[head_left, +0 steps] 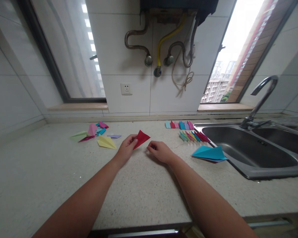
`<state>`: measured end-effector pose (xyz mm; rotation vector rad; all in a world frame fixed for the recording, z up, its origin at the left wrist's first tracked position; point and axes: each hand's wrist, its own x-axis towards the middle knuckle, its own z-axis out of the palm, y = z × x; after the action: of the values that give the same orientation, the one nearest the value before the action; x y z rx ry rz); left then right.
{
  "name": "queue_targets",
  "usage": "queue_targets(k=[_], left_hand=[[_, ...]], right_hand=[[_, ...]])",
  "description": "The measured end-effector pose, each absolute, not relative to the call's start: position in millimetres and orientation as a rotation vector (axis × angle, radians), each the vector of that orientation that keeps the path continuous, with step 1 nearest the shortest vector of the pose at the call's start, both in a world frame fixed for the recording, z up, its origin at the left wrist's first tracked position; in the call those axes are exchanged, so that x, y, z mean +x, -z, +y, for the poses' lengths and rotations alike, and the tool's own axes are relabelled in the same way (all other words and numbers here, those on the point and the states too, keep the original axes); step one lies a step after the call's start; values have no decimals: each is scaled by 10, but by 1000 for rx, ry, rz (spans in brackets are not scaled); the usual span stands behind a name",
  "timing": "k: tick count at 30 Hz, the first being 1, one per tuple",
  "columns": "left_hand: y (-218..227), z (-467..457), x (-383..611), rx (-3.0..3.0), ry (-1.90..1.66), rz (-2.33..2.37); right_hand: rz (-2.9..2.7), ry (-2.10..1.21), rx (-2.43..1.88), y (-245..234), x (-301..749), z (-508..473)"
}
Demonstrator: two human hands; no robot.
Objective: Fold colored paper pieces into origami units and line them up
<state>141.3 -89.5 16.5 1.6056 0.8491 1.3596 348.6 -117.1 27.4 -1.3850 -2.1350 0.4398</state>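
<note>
My left hand (pixel 126 146) pinches a red folded piece of paper (pixel 142 138) between thumb and fingers, its pointed tip facing right. Just right of the paper is my right hand (pixel 161 151), fingers curled in and thumb against them, with nothing visible in the grip and a small gap to the paper. Left of my left hand lie a yellow folded paper (pixel 106 142) and a small purple folded paper (pixel 114 136). On the right, a blue folded paper plane (pixel 209 153) rests on other folded sheets beside the sink.
A loose heap of coloured folded papers (pixel 92 129) lies at the back left of the counter (pixel 139 195). Two rows of small folded papers, a back row (pixel 180 125) and a front row (pixel 192 136), stand near the steel sink (pixel 248 145) and its faucet (pixel 264 89).
</note>
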Motion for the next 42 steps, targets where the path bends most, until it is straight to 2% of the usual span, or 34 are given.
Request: queue_targets(k=[5,10,18,36,42], left_hand=[[-211,-927,1505,1215,-1399,689],[-202,-975,1587,1220,-1290,638],[-122,-972,1609,1164,-1234,567],[-108,-981,1530,1233,-1143,692],[-137,-997,1533,1443,-1131,731]], right_hand=[[-2008,-695,-1175,-296,3360,-1228],[-1882,-907,-972,-263,3236,-1236],[-1741,-1065,-953,-238,3228,-1193],[-1599,-1053,-979,-227,3340,-1134],[-1614,-1040,-969,-232,3352,-1128]])
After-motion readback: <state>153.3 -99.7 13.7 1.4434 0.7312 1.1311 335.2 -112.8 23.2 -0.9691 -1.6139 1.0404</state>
